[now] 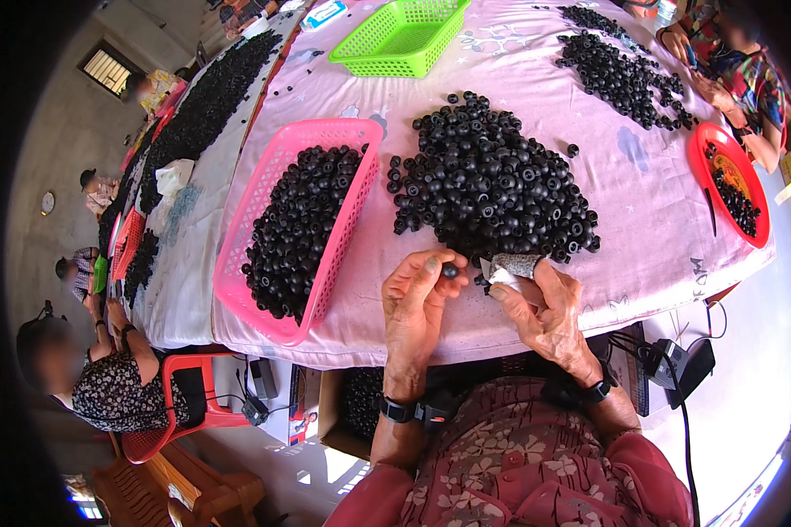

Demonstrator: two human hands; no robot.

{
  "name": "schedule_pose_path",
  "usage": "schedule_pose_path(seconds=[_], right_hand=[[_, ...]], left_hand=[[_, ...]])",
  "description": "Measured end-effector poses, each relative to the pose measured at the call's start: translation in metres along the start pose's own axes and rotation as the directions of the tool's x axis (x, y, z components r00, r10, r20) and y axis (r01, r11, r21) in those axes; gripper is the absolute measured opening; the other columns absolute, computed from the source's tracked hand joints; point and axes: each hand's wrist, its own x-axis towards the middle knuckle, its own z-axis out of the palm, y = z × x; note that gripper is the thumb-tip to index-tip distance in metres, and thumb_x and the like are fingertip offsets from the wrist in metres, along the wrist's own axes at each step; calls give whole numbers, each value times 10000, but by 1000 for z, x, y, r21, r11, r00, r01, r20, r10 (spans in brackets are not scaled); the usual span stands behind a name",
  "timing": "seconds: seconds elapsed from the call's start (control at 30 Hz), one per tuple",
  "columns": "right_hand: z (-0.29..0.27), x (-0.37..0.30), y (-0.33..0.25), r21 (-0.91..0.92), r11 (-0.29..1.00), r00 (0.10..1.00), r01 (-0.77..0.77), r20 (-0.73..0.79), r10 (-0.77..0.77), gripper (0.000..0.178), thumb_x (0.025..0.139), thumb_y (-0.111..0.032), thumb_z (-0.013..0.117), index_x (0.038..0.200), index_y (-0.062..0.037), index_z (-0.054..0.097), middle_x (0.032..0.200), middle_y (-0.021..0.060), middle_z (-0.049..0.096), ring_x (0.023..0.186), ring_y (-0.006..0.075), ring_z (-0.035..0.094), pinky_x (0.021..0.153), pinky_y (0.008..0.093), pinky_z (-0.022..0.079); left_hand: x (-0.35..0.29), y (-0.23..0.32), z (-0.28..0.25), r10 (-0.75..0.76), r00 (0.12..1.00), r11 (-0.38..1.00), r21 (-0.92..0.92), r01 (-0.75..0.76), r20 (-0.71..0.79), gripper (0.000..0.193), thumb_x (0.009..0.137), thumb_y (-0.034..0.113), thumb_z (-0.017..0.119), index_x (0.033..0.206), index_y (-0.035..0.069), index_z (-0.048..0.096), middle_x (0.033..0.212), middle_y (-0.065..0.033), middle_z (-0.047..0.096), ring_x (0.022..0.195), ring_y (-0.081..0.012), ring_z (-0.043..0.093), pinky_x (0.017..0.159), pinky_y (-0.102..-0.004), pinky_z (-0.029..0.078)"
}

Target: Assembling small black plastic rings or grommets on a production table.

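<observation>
My left hand [404, 303] pinches a small black ring-like bead [449, 270] between thumb and fingertips, at the near edge of a large heap of black beads [501, 180]. Many beads in the heap show a round opening at one end. Just to the right, my right hand [549, 307] is closed on a small folded piece [517, 264], speckled grey on one face and white on another; whether it is cloth or paper I cannot tell. The two hands are close together but apart. Left of the heap, a pink plastic basket [228, 259] holds many similar beads.
A green basket [402, 67] stands beyond the heap. At the right, a red tray [762, 215] holds some beads near a co-worker [747, 88]. Another bead pile [620, 79] lies far right. Another person [119, 378] sits at left. Cables [687, 439] hang at the table's near right.
</observation>
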Motion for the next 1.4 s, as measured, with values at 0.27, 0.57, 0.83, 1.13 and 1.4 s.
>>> schedule_pose_path(seconds=[0.27, 0.57, 0.83, 1.13, 1.4], right_hand=[[-1, 2, -1, 23, 1000, 1000, 11, 11, -11, 249, 837, -138, 756, 936, 18, 590, 791, 161, 671, 665, 319, 677, 574, 355, 518], [-2, 0, 0, 4, 1000, 999, 4, 45, -5, 281, 825, -121, 761, 1029, 22, 631, 810, 164, 688, 694, 267, 695, 609, 311, 522], [2, 0, 2, -42, 997, 995, 60, 87, -57, 259, 823, -140, 750, 967, 8, 594, 758, 171, 640, 635, 345, 656, 533, 388, 499], [3, -1, 6, -60, 993, 991, 101, 100, -94, 268, 822, -155, 752, 929, 9, 568, 720, 172, 618, 599, 353, 633, 507, 399, 481], [2, -2, 6, -63, 994, 991, 90, 101, -84, 272, 821, -158, 755, 913, 9, 561, 703, 177, 612, 578, 358, 622, 493, 405, 472]], left_hand=[[0, 0, 7, 41, 996, 997, 57, -45, 75, 161, 927, 59, 616, 1056, -36, 630, 1092, -167, 629, 912, -221, 642, 855, -274, 543], [1, -2, 3, 55, 993, 998, -8, -55, 106, 114, 913, 17, 624, 1023, -12, 629, 1117, -152, 614, 934, -180, 628, 846, -255, 543], [-1, -2, 2, 32, 998, 999, 20, -33, 53, 160, 896, 0, 645, 1056, 7, 650, 1135, -112, 611, 980, -166, 629, 855, -282, 564], [0, -3, 1, 25, 995, 999, 28, -28, 96, 182, 881, -6, 659, 1063, 10, 657, 1136, -96, 602, 986, -157, 620, 835, -276, 551], [0, -3, 1, 35, 995, 998, 53, -40, 98, 201, 860, -34, 660, 1056, 9, 660, 1140, -92, 602, 978, -149, 610, 835, -282, 535]])
